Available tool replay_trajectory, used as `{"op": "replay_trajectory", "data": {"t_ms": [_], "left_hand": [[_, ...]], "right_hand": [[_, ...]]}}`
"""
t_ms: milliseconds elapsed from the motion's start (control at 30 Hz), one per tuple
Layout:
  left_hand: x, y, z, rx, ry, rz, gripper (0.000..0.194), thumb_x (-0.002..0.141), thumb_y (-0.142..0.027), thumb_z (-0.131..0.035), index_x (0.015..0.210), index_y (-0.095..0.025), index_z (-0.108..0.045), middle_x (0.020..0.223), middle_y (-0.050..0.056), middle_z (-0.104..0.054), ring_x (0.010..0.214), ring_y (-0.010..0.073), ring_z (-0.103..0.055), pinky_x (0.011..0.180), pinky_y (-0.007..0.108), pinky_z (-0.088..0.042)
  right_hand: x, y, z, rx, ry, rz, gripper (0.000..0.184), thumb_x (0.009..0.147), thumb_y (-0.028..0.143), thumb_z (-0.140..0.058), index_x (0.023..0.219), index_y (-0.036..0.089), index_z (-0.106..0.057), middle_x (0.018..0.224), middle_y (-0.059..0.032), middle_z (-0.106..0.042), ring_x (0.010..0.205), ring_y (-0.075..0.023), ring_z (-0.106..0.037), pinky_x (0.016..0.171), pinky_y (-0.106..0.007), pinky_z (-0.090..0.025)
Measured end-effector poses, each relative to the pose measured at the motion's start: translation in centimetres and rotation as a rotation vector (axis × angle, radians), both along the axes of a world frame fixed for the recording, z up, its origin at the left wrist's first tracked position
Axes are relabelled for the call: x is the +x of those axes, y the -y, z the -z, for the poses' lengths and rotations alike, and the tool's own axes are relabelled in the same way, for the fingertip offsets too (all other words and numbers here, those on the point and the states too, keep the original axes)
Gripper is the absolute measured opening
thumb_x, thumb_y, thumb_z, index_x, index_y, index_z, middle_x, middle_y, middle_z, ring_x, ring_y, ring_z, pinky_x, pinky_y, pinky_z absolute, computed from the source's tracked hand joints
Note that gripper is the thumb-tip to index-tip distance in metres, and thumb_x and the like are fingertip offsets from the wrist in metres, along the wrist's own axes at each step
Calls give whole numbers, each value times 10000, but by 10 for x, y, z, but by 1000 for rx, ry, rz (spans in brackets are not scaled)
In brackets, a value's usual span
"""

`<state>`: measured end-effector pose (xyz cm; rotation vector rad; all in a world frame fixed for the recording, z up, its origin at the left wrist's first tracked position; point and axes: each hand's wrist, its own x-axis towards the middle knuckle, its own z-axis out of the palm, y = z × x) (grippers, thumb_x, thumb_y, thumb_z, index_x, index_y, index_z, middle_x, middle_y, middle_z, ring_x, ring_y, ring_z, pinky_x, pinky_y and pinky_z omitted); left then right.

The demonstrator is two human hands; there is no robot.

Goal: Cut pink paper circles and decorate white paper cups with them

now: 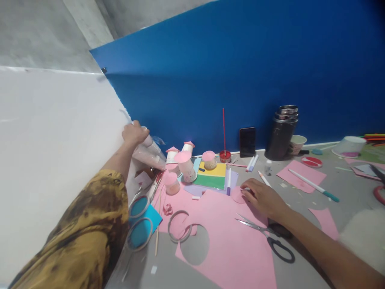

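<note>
My left hand (135,133) reaches to the back left corner, its fingers closed round the upper end of a stack of white paper cups (150,144). Another wrapped stack leans beside it. My right hand (264,196) pinches the edge of a pink paper disc (237,194) close to the table. Below that hand, scissors (261,228) with black handles lie partly spread on a large pink sheet (234,249) with round cut-outs. Between the hands stand several paper cups turned upside down, with pink paper tops, such as this one (185,166).
A black flask (281,134), a phone (247,142) and a red stick in a round red base (225,156) stand along the blue backboard (210,80). Markers, tape rings (179,226) and paper scraps lie about. White fur-like material (365,237) is at the right edge.
</note>
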<state>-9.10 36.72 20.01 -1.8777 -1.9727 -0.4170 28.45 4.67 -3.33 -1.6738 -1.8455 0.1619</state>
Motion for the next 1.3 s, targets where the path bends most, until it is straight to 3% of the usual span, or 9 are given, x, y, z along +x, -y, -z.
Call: {"op": "replay_trajectory", "data": {"t_ms": [233, 300, 367, 467, 633, 767, 933, 1067, 1300], "left_hand": [[26, 86, -23, 495, 450, 374, 468, 881, -369, -613, 1273, -150, -482, 1356, 117, -561, 1277, 320, -497, 1081, 467, -431], [48, 126, -1, 302, 738, 568, 365, 870, -327, -568, 1205, -190, -519, 1182, 68, -635, 1053, 249, -631, 870, 390, -549], [73, 168, 36, 19, 1004, 701, 351, 809, -338, -579, 1136, -214, -554, 997, 38, -660, 895, 232, -662, 709, 350, -563], [109, 220, 94, -306, 1236, 860, 396, 742, -376, -656, 1104, -238, -572, 1039, 46, -676, 929, 235, -671, 719, 339, -558], [134, 254, 137, -513, 1267, 951, 440, 787, -396, -679, 1196, -261, -592, 1126, 88, -674, 1049, 270, -651, 776, 368, -558], [132, 257, 138, -507, 1174, 1013, 338, 797, -381, -721, 1103, -275, -623, 1161, 90, -653, 1060, 272, -650, 785, 382, -579], [129, 268, 140, -325, 737, 1202, 82, 869, -311, -699, 945, -280, -690, 1343, 125, -615, 1277, 320, -583, 1009, 500, -531], [127, 278, 136, -193, 491, 1319, 129, 967, -252, -589, 956, -262, -717, 1478, 147, -561, 1366, 319, -536, 1092, 538, -479], [111, 288, 105, 199, 666, 1157, 181, 1020, -244, -473, 1009, -254, -654, 1161, 90, -738, 1144, 245, -665, 980, 423, -536]], "right_hand": [[-2, 1, -9, 38, -141, -8, 148, 956, 301, -526, 966, 222, -651, 1006, -75, -721, 867, -236, -686, 815, -408, -551], [-8, 6, -18, 13, -316, -45, 211, 911, 345, -616, 1081, 221, -642, 1062, -81, -708, 802, -206, -670, 739, -381, -576], [-18, 12, -29, -70, -584, -128, 537, 835, 401, -734, 1312, 240, -547, 1254, -115, -648, 836, -202, -678, 628, -337, -594], [-31, 19, -44, -205, -990, -329, 920, 755, 459, -824, 1512, 316, -323, 1513, -153, -456, 1010, -249, -700, 582, -315, -617], [-32, 18, -49, -227, -1149, -381, 668, 788, 427, -809, 1339, 198, -509, 1056, -84, -695, 820, -207, -736, 593, -270, -579], [-26, 14, -43, -249, -1040, -329, 554, 755, 326, -817, 1239, 196, -580, 1081, -65, -702, 898, -210, -717, 656, -272, -571], [-31, 15, -39, -188, -737, -218, 567, 729, 205, -744, 1277, 199, -598, 1076, -37, -706, 844, -191, -678, 735, -305, -544], [-32, 17, -42, -188, -595, -164, 552, 730, 218, -696, 1276, 212, -608, 1049, -33, -723, 809, -199, -664, 712, -312, -529], [-26, 14, -36, -97, -538, -144, 514, 773, 301, -684, 1272, 206, -609, 1158, -81, -717, 925, -250, -680, 757, -351, -559]]}}
